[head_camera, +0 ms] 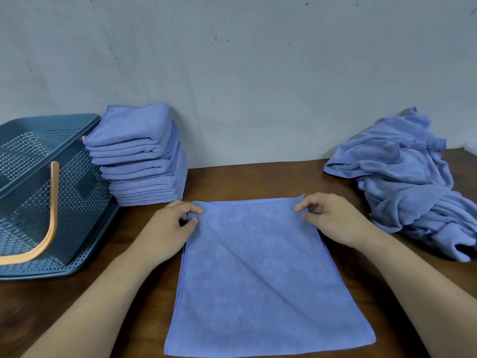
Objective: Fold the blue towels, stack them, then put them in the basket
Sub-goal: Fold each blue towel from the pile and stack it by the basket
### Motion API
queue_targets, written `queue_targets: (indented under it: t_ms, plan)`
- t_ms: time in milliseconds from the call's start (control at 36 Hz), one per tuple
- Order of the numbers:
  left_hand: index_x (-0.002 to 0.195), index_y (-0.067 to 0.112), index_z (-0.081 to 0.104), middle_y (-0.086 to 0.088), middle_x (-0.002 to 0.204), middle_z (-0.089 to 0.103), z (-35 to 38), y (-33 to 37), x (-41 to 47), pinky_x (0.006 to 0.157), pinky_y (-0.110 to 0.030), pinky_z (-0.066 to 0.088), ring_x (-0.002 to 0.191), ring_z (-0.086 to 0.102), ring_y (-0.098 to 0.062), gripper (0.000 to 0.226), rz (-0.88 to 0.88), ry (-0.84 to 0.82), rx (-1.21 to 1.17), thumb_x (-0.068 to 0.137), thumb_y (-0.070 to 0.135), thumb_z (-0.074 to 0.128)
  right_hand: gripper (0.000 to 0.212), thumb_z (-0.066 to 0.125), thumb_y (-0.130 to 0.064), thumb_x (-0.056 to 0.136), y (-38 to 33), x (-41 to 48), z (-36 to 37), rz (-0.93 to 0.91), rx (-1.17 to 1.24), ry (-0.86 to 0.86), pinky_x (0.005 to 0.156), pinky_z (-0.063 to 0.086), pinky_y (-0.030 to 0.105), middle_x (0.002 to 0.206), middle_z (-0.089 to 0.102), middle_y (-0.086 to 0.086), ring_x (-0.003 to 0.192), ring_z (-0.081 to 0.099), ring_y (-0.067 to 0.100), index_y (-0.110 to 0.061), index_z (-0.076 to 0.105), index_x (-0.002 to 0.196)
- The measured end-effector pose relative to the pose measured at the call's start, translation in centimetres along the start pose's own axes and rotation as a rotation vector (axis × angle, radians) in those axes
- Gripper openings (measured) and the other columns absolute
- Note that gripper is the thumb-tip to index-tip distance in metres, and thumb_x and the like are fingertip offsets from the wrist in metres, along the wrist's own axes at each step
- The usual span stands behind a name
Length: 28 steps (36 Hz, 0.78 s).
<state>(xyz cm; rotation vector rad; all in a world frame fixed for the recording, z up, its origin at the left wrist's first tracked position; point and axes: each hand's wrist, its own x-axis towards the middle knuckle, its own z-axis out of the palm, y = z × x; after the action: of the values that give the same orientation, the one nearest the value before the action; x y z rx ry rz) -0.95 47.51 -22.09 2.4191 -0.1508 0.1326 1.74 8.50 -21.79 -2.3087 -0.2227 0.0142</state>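
Observation:
A blue towel (253, 275) lies spread flat on the brown table in front of me. My left hand (167, 228) pinches its far left corner between thumb and fingers. My right hand (333, 218) pinches its far right corner the same way. A tall stack of folded blue towels (139, 156) stands at the back left, against the wall. A dark blue perforated basket (38, 192) with an orange handle (49, 218) sits left of that stack. A loose heap of unfolded blue towels (407, 177) lies at the right.
The wooden table (258, 182) runs up to a grey wall (258, 73) at the back. Bare wood shows between the flat towel and the wall, and on either side of my forearms.

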Motion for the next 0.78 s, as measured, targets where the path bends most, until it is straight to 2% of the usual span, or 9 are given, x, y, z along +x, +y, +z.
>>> queue_targets:
  t_ms: [111, 222, 278, 333, 417, 528, 611, 667, 778]
  plan:
    - [0.109, 0.045, 0.074, 0.016, 0.103, 0.063, -0.1, -0.4, 0.1, 0.085, -0.015, 0.042, 0.100, 0.060, 0.002, 0.026, 0.003, 0.006, -0.024, 0.100, 0.021, 0.070, 0.037, 0.060, 0.000, 0.091, -0.3, -0.1, 0.3, -0.022, 0.012, 0.149, 0.056, 0.038, 0.015, 0.059, 0.054, -0.020, 0.056, 0.048, 0.006, -0.031, 0.076, 0.101]
    - [0.114, 0.044, 0.074, 0.019, 0.103, 0.064, -0.3, -0.2, 0.1, 0.076, -0.008, 0.040, 0.095, 0.059, 0.006, 0.026, -0.022, 0.030, -0.068, 0.101, 0.023, 0.069, 0.034, 0.062, -0.002, 0.092, 0.0, -0.3, 1.1, -0.078, -0.164, 0.160, 0.071, 0.042, 0.011, 0.095, 0.062, -0.015, 0.077, 0.060, 0.005, -0.022, 0.077, 0.116]
    - [0.120, 0.042, 0.072, 0.019, 0.098, 0.062, -0.3, 0.1, 0.2, 0.069, -0.005, 0.039, 0.086, 0.059, 0.007, 0.027, -0.024, 0.043, -0.084, 0.102, 0.023, 0.068, 0.033, 0.063, -0.003, 0.093, 0.4, -0.3, 1.5, -0.104, -0.208, 0.149, 0.072, 0.041, 0.009, 0.104, 0.060, -0.015, 0.083, 0.059, 0.002, -0.020, 0.076, 0.118]
    - [0.126, 0.038, 0.070, 0.019, 0.098, 0.059, -0.3, 0.3, 0.2, 0.066, -0.006, 0.039, 0.079, 0.059, 0.005, 0.028, -0.010, 0.053, -0.072, 0.103, 0.022, 0.066, 0.033, 0.063, -0.004, 0.092, 0.5, -0.3, 1.6, -0.119, -0.234, 0.150, 0.071, 0.040, 0.009, 0.106, 0.059, -0.015, 0.084, 0.058, -0.001, -0.020, 0.075, 0.119]
    - [0.135, 0.034, 0.066, 0.022, 0.109, 0.058, 0.1, 0.1, 0.3, 0.072, -0.005, 0.039, 0.089, 0.060, 0.002, 0.034, 0.011, 0.048, -0.001, 0.103, 0.023, 0.064, 0.034, 0.064, -0.006, 0.093, 0.6, -0.3, 1.7, -0.126, -0.244, 0.164, 0.072, 0.040, 0.012, 0.107, 0.058, -0.016, 0.084, 0.058, -0.003, -0.020, 0.074, 0.122]
    - [0.139, 0.029, 0.065, 0.025, 0.105, 0.054, 0.4, 0.1, 0.1, 0.081, -0.003, 0.037, 0.096, 0.056, 0.006, 0.038, 0.045, 0.078, 0.014, 0.103, 0.019, 0.064, 0.035, 0.064, -0.008, 0.093, 0.9, -0.3, 1.9, -0.141, -0.274, 0.175, 0.072, 0.044, 0.019, 0.108, 0.058, -0.016, 0.082, 0.057, -0.003, -0.019, 0.074, 0.125]
    - [0.135, 0.033, 0.067, 0.026, 0.099, 0.056, 0.3, 0.4, 0.0, 0.077, -0.010, 0.039, 0.087, 0.056, 0.007, 0.036, 0.060, 0.138, -0.008, 0.102, 0.019, 0.065, 0.036, 0.064, -0.009, 0.093, 0.9, -0.3, 1.9, -0.150, -0.289, 0.178, 0.074, 0.049, 0.025, 0.109, 0.057, -0.017, 0.080, 0.057, -0.003, -0.019, 0.074, 0.127]
    - [0.130, 0.036, 0.069, 0.019, 0.098, 0.059, 0.2, 0.6, 0.0, 0.074, -0.018, 0.043, 0.084, 0.058, -0.002, 0.036, 0.091, 0.219, -0.039, 0.100, 0.015, 0.066, 0.037, 0.064, -0.009, 0.093, 1.0, -0.3, 2.0, -0.154, -0.296, 0.186, 0.074, 0.051, 0.027, 0.111, 0.058, -0.017, 0.080, 0.057, -0.002, -0.019, 0.074, 0.127]
    - [0.134, 0.032, 0.067, 0.019, 0.121, 0.062, 0.2, 1.0, 0.4, 0.077, -0.009, 0.043, 0.087, 0.060, -0.008, 0.041, 0.162, 0.321, -0.062, 0.100, 0.009, 0.065, 0.039, 0.063, -0.009, 0.093, 1.1, -0.2, 2.3, -0.181, -0.327, 0.203, 0.075, 0.052, 0.029, 0.116, 0.061, -0.014, 0.084, 0.055, 0.004, -0.020, 0.074, 0.129]
